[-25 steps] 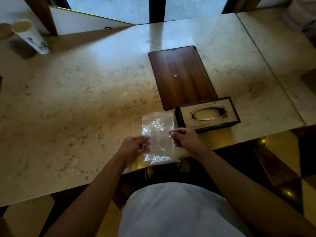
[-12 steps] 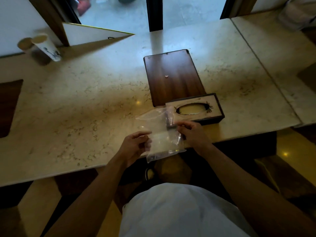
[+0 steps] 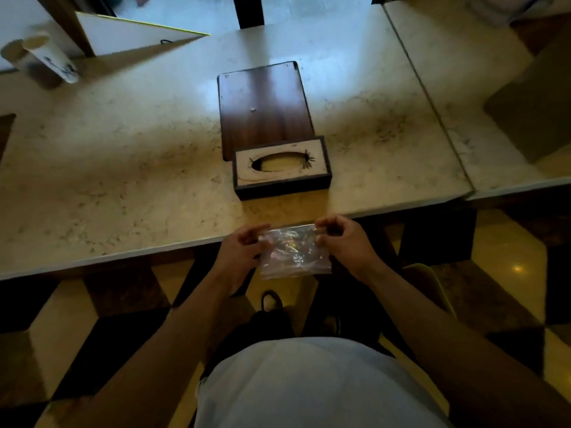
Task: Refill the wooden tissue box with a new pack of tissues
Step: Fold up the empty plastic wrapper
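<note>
Marble-look bench (image 3: 123,180), beige w/ veining; second slab (image 3: 494,103) butts against it at right. Floor (image 3: 509,267) glossy, yellow/dark geometric tiles. Daylight from glazing (image 3: 200,10) at rear.

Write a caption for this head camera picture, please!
Both hands hold a clear plastic wrapper near the wooden tissue box.

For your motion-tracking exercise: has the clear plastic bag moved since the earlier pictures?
Yes. The clear plastic bag, earlier beside the wooden tissue box over the tabletop, is now nearer the person, past the table edge, held by the left hand and right hand.
</note>
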`<act>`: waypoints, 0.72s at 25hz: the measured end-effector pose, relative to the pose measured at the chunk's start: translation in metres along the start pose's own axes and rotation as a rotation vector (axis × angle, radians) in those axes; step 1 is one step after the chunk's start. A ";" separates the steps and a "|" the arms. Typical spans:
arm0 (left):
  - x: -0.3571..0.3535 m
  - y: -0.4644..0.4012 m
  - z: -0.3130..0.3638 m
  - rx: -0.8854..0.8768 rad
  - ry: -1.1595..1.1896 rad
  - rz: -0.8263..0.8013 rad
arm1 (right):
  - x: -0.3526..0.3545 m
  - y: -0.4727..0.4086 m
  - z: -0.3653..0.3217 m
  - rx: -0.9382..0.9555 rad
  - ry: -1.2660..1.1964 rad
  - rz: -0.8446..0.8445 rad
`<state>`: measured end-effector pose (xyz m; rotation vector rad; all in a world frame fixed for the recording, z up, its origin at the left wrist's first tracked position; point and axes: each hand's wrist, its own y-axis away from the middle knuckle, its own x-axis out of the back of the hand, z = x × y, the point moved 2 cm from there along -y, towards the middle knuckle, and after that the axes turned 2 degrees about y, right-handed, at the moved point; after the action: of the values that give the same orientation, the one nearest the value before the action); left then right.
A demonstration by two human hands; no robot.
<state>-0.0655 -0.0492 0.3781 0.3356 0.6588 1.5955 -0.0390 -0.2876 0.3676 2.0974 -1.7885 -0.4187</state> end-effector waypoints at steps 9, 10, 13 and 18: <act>-0.102 -0.037 -0.017 0.273 -0.217 -0.355 | 0.087 0.041 0.026 -0.024 -0.223 0.403; -0.118 -0.044 -0.020 0.284 -0.253 -0.393 | 0.101 0.049 0.032 -0.052 -0.251 0.459; -0.172 -0.062 -0.029 0.326 -0.365 -0.496 | 0.134 0.079 0.057 -0.156 -0.434 0.602; -0.256 -0.066 -0.046 0.259 -0.612 -0.591 | 0.167 0.119 0.102 -0.269 -0.572 0.698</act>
<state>-0.0019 -0.3081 0.3441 0.7121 0.4253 0.7791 -0.1624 -0.4770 0.3298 1.1174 -2.4465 -1.0429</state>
